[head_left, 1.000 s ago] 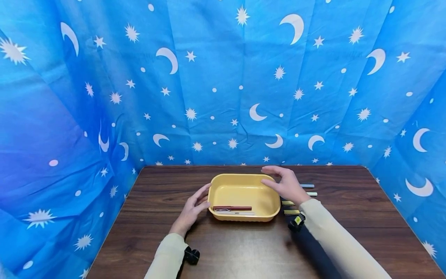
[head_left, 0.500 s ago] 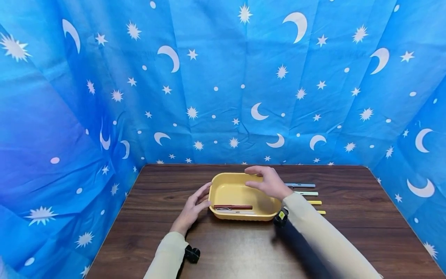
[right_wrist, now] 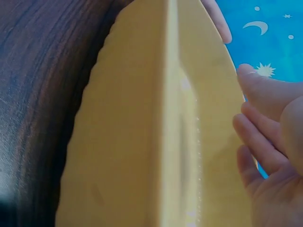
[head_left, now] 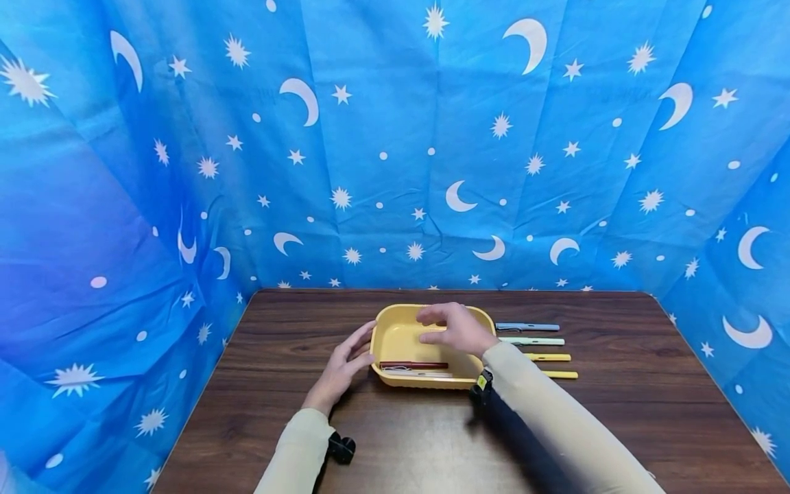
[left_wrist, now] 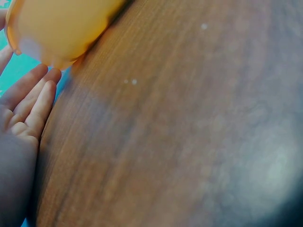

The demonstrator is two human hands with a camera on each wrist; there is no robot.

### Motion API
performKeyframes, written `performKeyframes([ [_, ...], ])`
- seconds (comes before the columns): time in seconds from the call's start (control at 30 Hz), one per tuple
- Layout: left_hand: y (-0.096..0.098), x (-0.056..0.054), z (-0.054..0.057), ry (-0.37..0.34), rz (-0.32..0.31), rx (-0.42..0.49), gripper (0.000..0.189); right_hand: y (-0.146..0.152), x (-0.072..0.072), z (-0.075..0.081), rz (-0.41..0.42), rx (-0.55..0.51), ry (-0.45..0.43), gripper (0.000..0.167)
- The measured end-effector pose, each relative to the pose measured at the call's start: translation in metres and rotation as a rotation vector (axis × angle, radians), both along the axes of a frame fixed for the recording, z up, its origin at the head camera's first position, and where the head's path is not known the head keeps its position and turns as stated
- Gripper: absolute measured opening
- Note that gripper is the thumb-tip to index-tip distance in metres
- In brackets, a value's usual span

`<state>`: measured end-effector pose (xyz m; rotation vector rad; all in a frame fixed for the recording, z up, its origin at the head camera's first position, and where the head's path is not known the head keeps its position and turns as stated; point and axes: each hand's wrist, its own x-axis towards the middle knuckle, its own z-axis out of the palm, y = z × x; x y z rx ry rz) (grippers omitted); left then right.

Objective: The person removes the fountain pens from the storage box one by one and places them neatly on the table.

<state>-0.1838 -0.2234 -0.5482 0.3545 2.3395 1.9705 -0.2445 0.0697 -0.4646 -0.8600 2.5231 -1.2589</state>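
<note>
A yellow plastic tray [head_left: 398,336] stands at the far middle of the table. My left hand [head_left: 336,376] touches its left end, fingers nearly straight with the tips at the wall, as the left wrist view also shows. Over the tray's right half hovers my right hand [head_left: 459,331], thumb and fingers apart and nothing between them. Inside the tray, along its near wall, lie a dark red pen [head_left: 426,366] and a white pen [head_left: 428,375]. In the right wrist view the tray's near wall [right_wrist: 118,132] fills the middle, with the right hand's fingers beyond it.
Right of the tray several capped pens lie in a row: a blue pen [head_left: 533,327], a mint green pen [head_left: 540,342], and two yellow ones, the nearer yellow pen [head_left: 563,375] partly behind my right sleeve. A blue star-and-moon curtain [head_left: 395,137] hangs behind the dark wooden table [head_left: 296,315].
My right hand has moved left, from the tray's right end to over its inside. More of the pens on the right now shows. My left hand stays at the tray's left end.
</note>
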Motion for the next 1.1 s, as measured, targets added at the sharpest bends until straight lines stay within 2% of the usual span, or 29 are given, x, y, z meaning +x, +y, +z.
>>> performKeyframes([
  [0.27,0.000,0.000,-0.001,-0.002,-0.002,0.002,0.063,-0.003,0.002,-0.008,0.060,0.040,-0.090,0.032],
  [0.67,0.000,0.000,-0.002,0.015,0.001,-0.010,0.063,-0.006,0.007,-0.019,0.142,0.066,-0.149,0.026],
  [0.87,-0.001,-0.001,-0.002,0.018,-0.006,-0.003,0.063,-0.006,0.007,-0.022,0.173,0.119,-0.104,0.022],
  [1.1,0.000,0.001,-0.001,-0.004,0.001,-0.008,0.062,-0.007,0.008,-0.024,0.186,0.151,-0.069,0.023],
])
